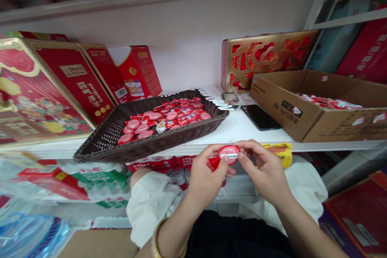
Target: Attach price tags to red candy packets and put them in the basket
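My left hand (205, 177) and my right hand (264, 171) meet just below the white shelf edge and together pinch one small round red packet (228, 154) with a white label strip. Fingers of both hands are closed on it. My left hand also seems to hold more red packets underneath. Up and to the left, a dark woven basket (105, 139) sits on the shelf, filled with several of the same red packets (169, 119).
An open cardboard box (302, 119) with red packets stands on the shelf at the right, a dark phone (260, 119) beside it. Red gift boxes (45, 84) lean at the left, a gold and red box (266, 54) behind. Bagged goods fill the lower shelf.
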Demonstrator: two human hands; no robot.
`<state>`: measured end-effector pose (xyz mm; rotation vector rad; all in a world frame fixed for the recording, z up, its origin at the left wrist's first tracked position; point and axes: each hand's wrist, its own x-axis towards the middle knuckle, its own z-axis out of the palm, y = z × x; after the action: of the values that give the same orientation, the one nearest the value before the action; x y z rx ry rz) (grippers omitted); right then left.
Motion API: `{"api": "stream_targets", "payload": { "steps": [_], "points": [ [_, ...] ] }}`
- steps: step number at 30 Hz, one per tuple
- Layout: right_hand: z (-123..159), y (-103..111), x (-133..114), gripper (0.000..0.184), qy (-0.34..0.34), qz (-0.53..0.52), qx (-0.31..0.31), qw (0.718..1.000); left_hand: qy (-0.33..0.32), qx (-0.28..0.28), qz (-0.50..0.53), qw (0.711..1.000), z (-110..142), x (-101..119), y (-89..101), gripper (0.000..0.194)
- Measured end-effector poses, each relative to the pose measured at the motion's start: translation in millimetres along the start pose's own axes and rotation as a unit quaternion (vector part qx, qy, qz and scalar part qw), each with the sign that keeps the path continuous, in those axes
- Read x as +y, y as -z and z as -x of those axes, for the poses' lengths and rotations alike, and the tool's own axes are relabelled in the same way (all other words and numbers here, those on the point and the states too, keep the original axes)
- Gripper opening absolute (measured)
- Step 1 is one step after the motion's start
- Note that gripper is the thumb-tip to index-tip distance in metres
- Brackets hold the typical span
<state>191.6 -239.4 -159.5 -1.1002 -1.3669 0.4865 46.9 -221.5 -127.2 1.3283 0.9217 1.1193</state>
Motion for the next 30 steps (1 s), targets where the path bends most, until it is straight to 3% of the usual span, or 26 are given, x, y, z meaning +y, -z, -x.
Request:
{"api": "stream_targets", "payload": {
  "steps": [11,30],
  "points": [
    [2.6,-7.2,0.6,0.013,-0.023,-0.024,-0.009,0.999,0.02,0.007,0.022,1.0,0.3,-13.7,4.2,0.025],
    [4.5,-3.0,2.0,0.017,-0.041,-0.031,-0.003,0.999,0.038,-0.006,0.051,0.998,1.7,-12.9,5.0,0.027]
  ]
}}
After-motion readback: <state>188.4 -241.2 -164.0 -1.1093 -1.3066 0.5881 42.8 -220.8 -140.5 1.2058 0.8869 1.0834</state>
